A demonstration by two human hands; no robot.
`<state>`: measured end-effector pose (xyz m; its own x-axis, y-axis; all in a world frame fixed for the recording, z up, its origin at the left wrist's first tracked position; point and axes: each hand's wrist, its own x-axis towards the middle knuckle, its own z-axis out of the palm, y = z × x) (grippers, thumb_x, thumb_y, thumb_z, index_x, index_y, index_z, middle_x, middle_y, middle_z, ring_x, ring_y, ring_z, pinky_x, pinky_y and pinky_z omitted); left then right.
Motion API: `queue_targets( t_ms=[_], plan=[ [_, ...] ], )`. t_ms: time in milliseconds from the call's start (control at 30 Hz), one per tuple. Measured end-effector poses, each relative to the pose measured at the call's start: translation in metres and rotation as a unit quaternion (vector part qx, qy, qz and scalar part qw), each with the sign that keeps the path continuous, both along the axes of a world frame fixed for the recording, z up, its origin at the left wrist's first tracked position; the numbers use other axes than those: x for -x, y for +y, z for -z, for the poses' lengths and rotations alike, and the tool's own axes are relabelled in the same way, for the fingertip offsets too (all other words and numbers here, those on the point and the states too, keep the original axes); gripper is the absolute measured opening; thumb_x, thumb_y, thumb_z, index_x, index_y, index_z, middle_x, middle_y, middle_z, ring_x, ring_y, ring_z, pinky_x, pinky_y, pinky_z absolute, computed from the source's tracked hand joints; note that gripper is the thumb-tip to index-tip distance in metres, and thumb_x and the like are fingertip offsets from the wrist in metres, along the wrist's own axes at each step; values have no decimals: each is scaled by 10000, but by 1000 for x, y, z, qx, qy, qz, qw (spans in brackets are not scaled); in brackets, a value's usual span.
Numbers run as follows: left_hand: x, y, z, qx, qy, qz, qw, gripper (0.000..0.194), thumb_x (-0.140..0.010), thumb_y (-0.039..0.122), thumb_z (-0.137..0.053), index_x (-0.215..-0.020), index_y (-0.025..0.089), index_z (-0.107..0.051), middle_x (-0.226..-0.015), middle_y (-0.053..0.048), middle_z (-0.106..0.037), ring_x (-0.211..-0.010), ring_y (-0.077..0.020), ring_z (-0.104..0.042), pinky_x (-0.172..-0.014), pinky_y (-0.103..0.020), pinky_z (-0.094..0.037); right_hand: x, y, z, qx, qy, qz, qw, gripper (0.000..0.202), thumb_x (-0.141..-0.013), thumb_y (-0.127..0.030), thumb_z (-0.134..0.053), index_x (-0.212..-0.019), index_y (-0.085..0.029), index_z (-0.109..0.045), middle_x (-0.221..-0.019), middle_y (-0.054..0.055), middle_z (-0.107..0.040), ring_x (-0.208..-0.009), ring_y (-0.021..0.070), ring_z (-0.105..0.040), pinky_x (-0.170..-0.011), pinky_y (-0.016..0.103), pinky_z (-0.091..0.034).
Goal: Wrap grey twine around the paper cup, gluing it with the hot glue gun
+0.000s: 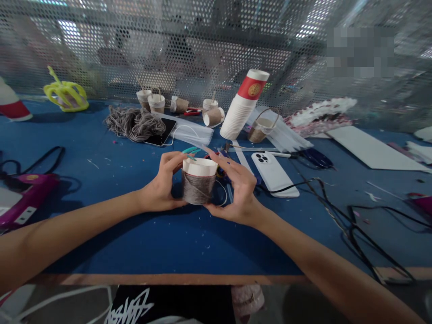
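A paper cup (pixel 198 185) wound with grey-brown yarn stands upright between my hands, its white rim bare above the yarn. My left hand (pixel 168 180) grips it from the left, thumb low near the base and fingers up by the rim. From the right, my right hand (pixel 238 191) holds the same cup, thumb at the bottom and fingers curved over toward the top. Just behind the rim, teal-handled scissors (pixel 191 151) show in part. A thin white cord loops beside the cup on the right.
Behind lie a grey yarn bundle (pixel 133 123), a leaning stack of paper cups (pixel 239 108) and several small yarn-wrapped cups. A white phone (pixel 275 174) rests at right, near tangled black cables (pixel 351 220). At left is a purple power strip (pixel 27 202). A perforated metal screen (pixel 202 49) borders the back.
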<state>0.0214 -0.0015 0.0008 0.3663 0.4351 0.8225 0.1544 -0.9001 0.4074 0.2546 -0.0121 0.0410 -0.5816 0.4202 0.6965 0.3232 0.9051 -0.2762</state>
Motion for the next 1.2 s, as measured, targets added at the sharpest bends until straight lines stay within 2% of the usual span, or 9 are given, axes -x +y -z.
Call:
queue_targets(
  t_ms=[167,233,333,467,600,733,933,1067,1200],
  plan=[
    [4,-2,-9,-6,44,-88,995,918,-724,370,-857,-1483,261,-352,-1293,-141,-446,-1257,-314,-517,-1039,-519,-566,-12,9,-8,42,-31,-63,997,1085,-749,-201,-775,-1548,-272,-45,-1635,190,-293,-1525,327,-316,-1215,559,-351],
    [5,1,-9,4,26,-99,995,888,-705,352,-872,-1446,255,-393,-1303,-131,-442,-1261,-296,-518,-1055,-485,-560,-30,22,-17,101,-89,-71,988,1036,-746,-280,-795,-1529,-275,-117,-1633,185,-266,-1527,333,-306,-1225,555,-329],
    [5,7,-4,52,-30,-78,995,894,-682,366,-891,-1409,263,-380,-1346,-133,-424,-1288,-286,-522,-1081,-460,-537,-63,46,-30,140,-133,14,981,955,-754,-313,-775,-1482,-288,-156,-1535,180,-368,-1401,340,-477,-1148,574,-435],
    [5,12,2,107,-59,-80,989,863,-686,371,-888,-1367,268,-368,-1353,-136,-460,-1284,-283,-542,-1087,-470,-512,-84,63,-33,167,-254,93,948,754,-689,-364,-804,-1312,-270,-389,-1281,131,-506,-1181,349,-606,-1009,585,-550],
    [5,10,2,96,-45,-87,991,873,-679,350,-887,-1381,252,-377,-1341,-144,-478,-1299,-303,-526,-1086,-486,-503,-75,63,-14,109,-252,149,950,686,-625,-179,-730,-1218,-249,-393,-1260,137,-445,-1161,349,-584,-968,575,-571],
    [6,10,-1,96,-34,-86,991,851,-685,302,-875,-1378,240,-385,-1331,-142,-491,-1275,-291,-541,-1102,-485,-490,-68,62,1,79,-186,208,957,818,-541,-199,-758,-1253,-214,-354,-1251,161,-409,-1178,388,-548,-910,581,-584],
    [6,8,-4,123,-31,-86,988,841,-687,261,-853,-1379,239,-375,-1337,-140,-485,-1296,-296,-536,-1129,-493,-477,-60,59,-9,139,-245,277,919,344,-577,-243,-704,-818,-244,-458,-891,72,-527,-868,327,-609,-752,550,-563],
    [6,7,-4,163,-34,-96,981,830,-709,284,-838,-1384,275,-355,-1382,-135,-450,-1329,-306,-511,-1123,-508,-480,-53,54,-26,244,-73,291,922,220,-580,-240,-662,-691,-248,-472,-748,45,-560,-707,251,-588,-687,432,-530],
    [6,9,-1,210,-36,-137,967,871,-697,274,-836,-1406,308,-330,-1407,-128,-436,-1321,-324,-499,-1086,-538,-499,-56,48,-44,421,136,212,872,96,-598,-297,-595,-614,-236,-522,-477,-15,-478,-408,161,-472,-433,320,-412]
  ],
)
